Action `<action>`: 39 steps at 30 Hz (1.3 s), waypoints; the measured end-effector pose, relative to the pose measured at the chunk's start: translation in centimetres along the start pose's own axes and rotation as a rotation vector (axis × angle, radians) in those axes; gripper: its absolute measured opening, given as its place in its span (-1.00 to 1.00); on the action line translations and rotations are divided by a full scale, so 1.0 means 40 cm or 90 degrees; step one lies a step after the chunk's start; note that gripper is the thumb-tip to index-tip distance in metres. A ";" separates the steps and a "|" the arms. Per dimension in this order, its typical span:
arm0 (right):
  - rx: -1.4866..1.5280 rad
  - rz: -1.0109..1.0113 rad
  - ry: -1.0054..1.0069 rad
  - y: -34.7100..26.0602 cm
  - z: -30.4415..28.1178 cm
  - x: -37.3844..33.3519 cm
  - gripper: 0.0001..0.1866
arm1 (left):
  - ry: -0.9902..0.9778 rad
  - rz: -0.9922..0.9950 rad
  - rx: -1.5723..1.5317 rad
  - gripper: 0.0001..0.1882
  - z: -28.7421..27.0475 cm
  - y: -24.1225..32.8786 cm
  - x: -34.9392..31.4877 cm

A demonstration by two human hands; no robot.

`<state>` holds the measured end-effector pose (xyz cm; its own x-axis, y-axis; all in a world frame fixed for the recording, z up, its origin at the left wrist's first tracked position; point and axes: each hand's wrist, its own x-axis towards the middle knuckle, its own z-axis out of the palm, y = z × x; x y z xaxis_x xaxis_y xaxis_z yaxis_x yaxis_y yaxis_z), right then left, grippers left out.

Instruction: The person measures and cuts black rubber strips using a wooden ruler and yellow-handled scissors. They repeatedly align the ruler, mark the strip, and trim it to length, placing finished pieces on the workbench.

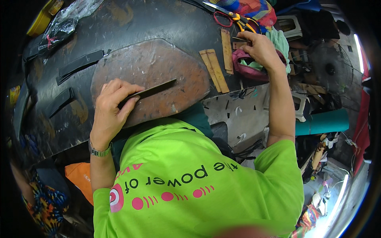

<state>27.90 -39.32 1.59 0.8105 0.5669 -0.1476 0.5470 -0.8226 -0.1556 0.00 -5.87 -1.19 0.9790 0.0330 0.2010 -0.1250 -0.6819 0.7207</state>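
Note:
My left hand (113, 99), with a metal watch (99, 150) on its wrist, pinches one end of a dark flat strip (156, 88). The strip is held at a slant over a worn brown board (154, 51) with cut corners. Farther right, my right hand (260, 47) is closed, fingers bent, above a maroon pouch (254, 72). A thin sliver shows at its fingertips, too small to name. Just beyond that hand lie yellow-and-black scissors (243, 22) and a red-handled pair (223, 19). Flat wooden strips (214, 70) rest left of the pouch.
Black strips (81, 65) lie on the dark table (135, 18) left of the board. Clear plastic (71, 23) and a yellow container (41, 19) are at the far left. A light green cloth (278, 41) is beside the pouch; a fan (331, 67) stands off the table's right.

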 end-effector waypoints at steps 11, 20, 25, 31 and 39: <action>0.147 -0.094 -0.054 0.068 0.012 0.040 -0.75 | 0.012 0.006 -0.018 -0.76 0.007 -0.011 -0.005; 0.721 -0.122 0.236 -0.052 -0.026 0.041 -0.79 | 0.061 0.011 -0.055 -0.80 -0.037 -0.025 0.074; 0.887 -0.092 0.057 -0.170 -0.039 0.078 -0.75 | 0.046 -0.027 0.018 -0.66 -0.079 -0.117 0.301; 1.043 -0.074 -0.078 -0.309 0.007 0.090 -0.81 | 0.148 0.151 0.091 -0.61 -0.024 -0.087 0.305; 1.078 -0.062 -0.084 -0.449 0.061 0.063 -0.80 | -0.097 -0.151 -0.569 -0.69 0.016 0.019 0.096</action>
<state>19.59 -23.00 1.64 0.7203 0.6803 -0.1356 -0.3000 0.1293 -0.9451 3.75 -6.73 -0.29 0.9974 -0.0403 -0.0598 0.0651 0.1464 0.9871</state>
